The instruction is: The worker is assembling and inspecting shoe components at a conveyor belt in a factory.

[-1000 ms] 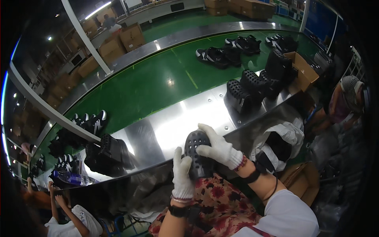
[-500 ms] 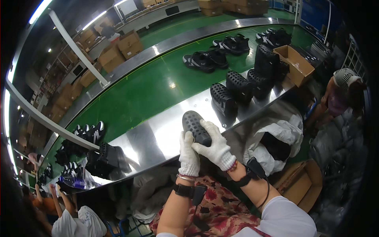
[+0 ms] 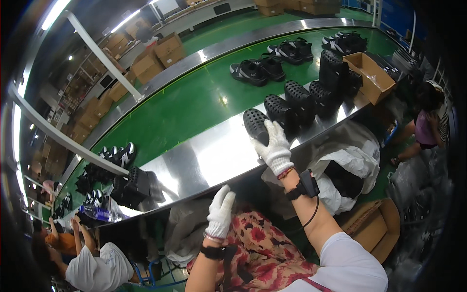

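Note:
My right hand [image 3: 275,147], in a white knit glove, grips a black clog [image 3: 256,125] with round holes over its top. That clog is at the near metal edge of the bench, at the left end of a row of similar ones. Right beside it stands another perforated black clog [image 3: 278,108], with several more farther right. My left hand [image 3: 221,210], also gloved in white, is held in front of the bench edge above my lap. Its fingers are stretched out, and nothing is in it.
Black-and-white sneakers [image 3: 248,72] lie on the green bench surface [image 3: 194,104]. An opened cardboard box [image 3: 367,78] stands at the right end. A white plastic bag [image 3: 365,168] and a carton [image 3: 374,228] are below to the right. Black blocky items [image 3: 134,187] and a bottle [image 3: 97,213] are left.
Both hands were together on the clog. My right hand has carried it away and to the right, next to the row. My left hand has let go and drawn back toward me.

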A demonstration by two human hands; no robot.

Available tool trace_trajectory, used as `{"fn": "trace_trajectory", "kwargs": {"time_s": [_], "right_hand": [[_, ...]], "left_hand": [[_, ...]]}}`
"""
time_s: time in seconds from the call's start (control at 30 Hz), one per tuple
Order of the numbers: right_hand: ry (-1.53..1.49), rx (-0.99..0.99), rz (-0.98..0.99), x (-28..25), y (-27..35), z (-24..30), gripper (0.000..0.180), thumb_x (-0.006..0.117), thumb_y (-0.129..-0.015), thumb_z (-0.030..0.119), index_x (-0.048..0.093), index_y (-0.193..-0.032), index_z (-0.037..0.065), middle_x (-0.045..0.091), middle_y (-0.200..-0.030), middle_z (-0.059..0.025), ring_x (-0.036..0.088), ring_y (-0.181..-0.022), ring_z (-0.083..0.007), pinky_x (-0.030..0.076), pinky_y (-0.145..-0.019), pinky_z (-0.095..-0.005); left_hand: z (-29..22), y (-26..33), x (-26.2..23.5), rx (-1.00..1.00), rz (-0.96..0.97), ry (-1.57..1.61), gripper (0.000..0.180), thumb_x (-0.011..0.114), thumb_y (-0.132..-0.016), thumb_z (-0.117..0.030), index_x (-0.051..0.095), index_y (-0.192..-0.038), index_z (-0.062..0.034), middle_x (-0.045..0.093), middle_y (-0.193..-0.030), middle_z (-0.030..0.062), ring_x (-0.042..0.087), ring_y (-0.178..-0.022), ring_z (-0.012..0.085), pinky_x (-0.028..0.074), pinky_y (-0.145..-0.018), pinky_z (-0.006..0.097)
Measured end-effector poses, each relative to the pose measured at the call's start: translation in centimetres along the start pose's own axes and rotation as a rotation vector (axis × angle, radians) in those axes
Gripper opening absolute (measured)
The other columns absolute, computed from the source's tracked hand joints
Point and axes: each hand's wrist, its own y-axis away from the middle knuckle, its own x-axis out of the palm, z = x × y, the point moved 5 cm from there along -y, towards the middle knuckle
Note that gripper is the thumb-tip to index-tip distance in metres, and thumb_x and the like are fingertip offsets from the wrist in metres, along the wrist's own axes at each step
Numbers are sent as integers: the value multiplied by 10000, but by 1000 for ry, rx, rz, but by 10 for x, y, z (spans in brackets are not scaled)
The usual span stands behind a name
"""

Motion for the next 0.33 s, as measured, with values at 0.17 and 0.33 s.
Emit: {"fn": "trace_trajectory", "kwargs": {"time_s": [0.17, 0.33], "right_hand": [[2, -49, -49, -5, -12, -17, 832, 816, -784, 443, 477, -1424, 31, 487, -1405, -255, 512, -1245, -443, 449, -1052, -505], [144, 52, -23, 3, -7, -14, 930, 796, -797, 494, 365, -1502, 68, 451, -1458, -212, 515, -1253, -411, 444, -1038, -561]], "left_hand": [[28, 56, -42, -86, -128, 38, 452, 642, -991, -247, 596, -1330, 48, 656, -1271, 135, 611, -1154, 207, 472, -1019, 327], [61, 95, -82, -210, -299, 129, 422, 693, -962, -200, 621, -1324, 5, 653, -1238, 95, 622, -1053, 170, 511, -943, 308]]}}
